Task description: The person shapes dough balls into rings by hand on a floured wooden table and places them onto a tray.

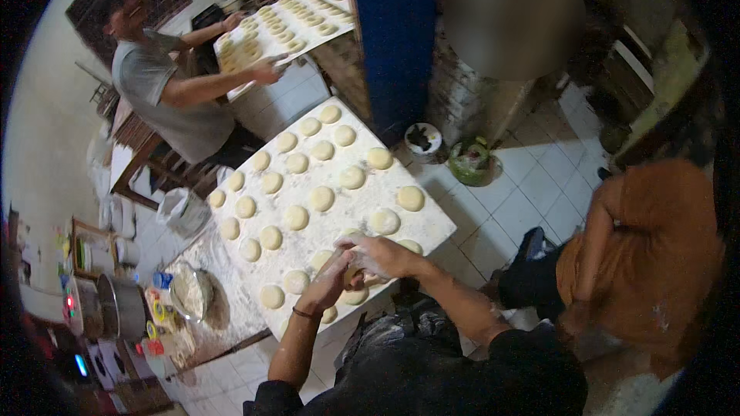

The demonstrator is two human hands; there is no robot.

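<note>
My two hands meet over the near part of a floured white board (401,243) covered with several rounds of pale dough (321,199). Flour whitens the fingers of my right hand (383,256), which curve over towards the left hand. My left hand (330,281), with a dark band at its wrist, comes up from below with its fingers bent against the right. Both hands look closed around each other. Whatever lies between the palms is hidden. Some dough rounds under and beside my hands are partly covered by them.
Left of the board, a bowl of flour (191,294) stands on a floury table (231,281). A person in grey (166,81) holds another tray of dough rounds (258,54) near a rack. A person in orange (644,262) is at the right. A bucket (423,141) and green gas cylinder (469,163) stand beyond.
</note>
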